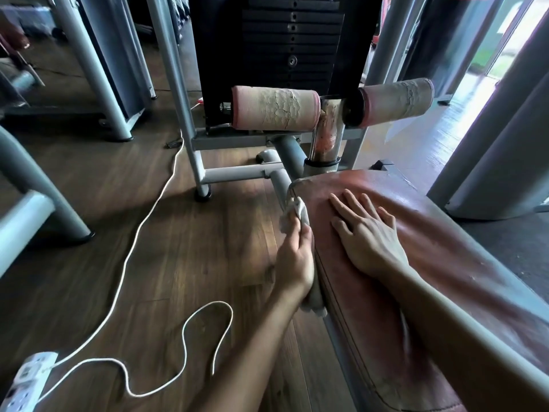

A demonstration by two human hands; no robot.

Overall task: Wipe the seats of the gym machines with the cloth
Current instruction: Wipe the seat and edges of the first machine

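Observation:
A long reddish-brown padded seat (421, 242) runs from the centre to the lower right. My left hand (294, 260) grips a whitish cloth (292, 214) and presses it against the seat's left side edge, near the front corner. A further bit of cloth hangs below my wrist. My right hand (368, 236) lies flat on top of the seat, palm down, fingers spread, holding nothing.
Two cracked pink roller pads (274, 107) (398, 98) stick out ahead of the seat, with the black weight stack (292, 40) behind. A white cable (148, 209) snakes over the wooden floor to a power strip (25, 379). Grey machine frames (89, 63) stand left and right.

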